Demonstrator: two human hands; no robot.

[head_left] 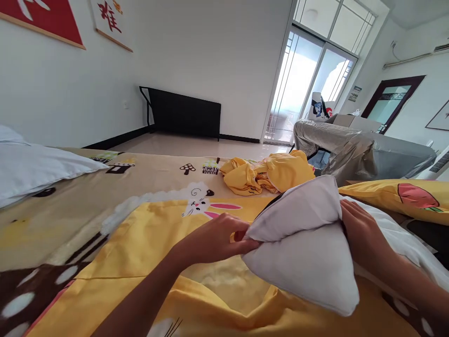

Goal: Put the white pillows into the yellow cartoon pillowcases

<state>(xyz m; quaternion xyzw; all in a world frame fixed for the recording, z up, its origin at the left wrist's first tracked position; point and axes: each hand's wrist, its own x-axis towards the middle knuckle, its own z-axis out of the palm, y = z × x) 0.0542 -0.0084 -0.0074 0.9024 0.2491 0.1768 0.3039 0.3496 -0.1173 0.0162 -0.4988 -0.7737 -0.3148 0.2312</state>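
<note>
A folded white pillow (301, 243) is held up between my hands, over the yellow pillowcase. My left hand (224, 238) pinches its left corner between thumb and fingers. Against the pillow's right side lies my right hand (361, 229), gripping the edge; some of its fingertips are hidden behind the fabric. Beneath both arms the yellow pillowcase (140, 248) with a printed white rabbit is spread on the bed, its fabric rumpled below the pillow.
A crumpled yellow cloth (270, 173) lies beyond the pillow. At the left is another white pillow (42, 164), and at the right a yellow pillow (386, 194) with a red print. A patterned blanket (154, 175) covers the bed. Grey-sheeted furniture (351, 145) stands behind.
</note>
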